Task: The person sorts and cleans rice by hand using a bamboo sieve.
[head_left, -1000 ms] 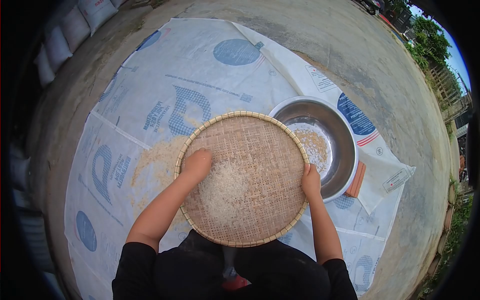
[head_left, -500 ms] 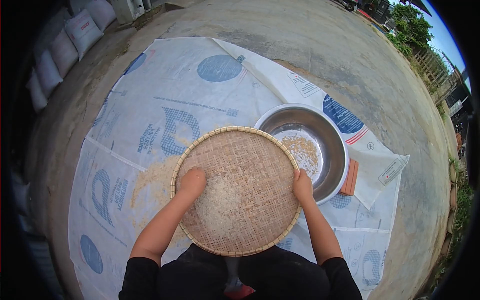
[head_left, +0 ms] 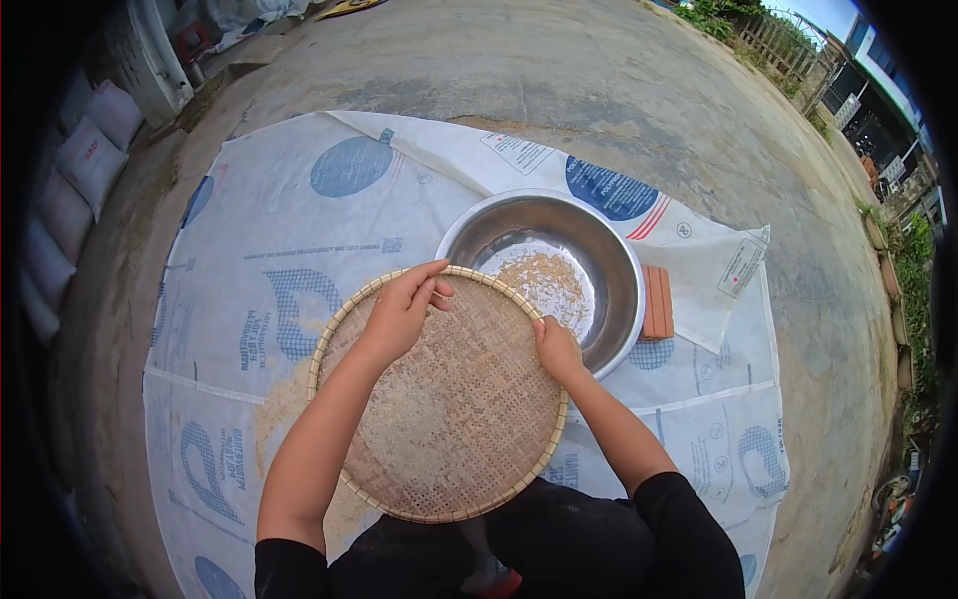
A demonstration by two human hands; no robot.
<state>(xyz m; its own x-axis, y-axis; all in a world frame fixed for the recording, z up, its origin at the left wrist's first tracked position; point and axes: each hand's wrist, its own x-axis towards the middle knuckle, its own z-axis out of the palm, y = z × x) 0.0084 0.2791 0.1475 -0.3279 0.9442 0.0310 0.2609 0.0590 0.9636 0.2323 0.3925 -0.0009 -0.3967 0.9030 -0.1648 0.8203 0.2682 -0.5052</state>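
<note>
A round woven bamboo tray sits in front of me with a thin layer of rice grains spread on it. My right hand grips the tray's right rim. My left hand reaches across the tray toward its far edge, fingers extended and touching the weave, with nothing held. Just beyond the tray stands a steel basin with a small heap of husky grain inside.
A white printed plastic sheet covers the concrete ground, with husks scattered left of the tray. A red brick lies right of the basin. White sacks line the far left.
My left hand has moved from the tray's left side up to its far edge. The view has turned, so the tray and basin sit further left in the frame.
</note>
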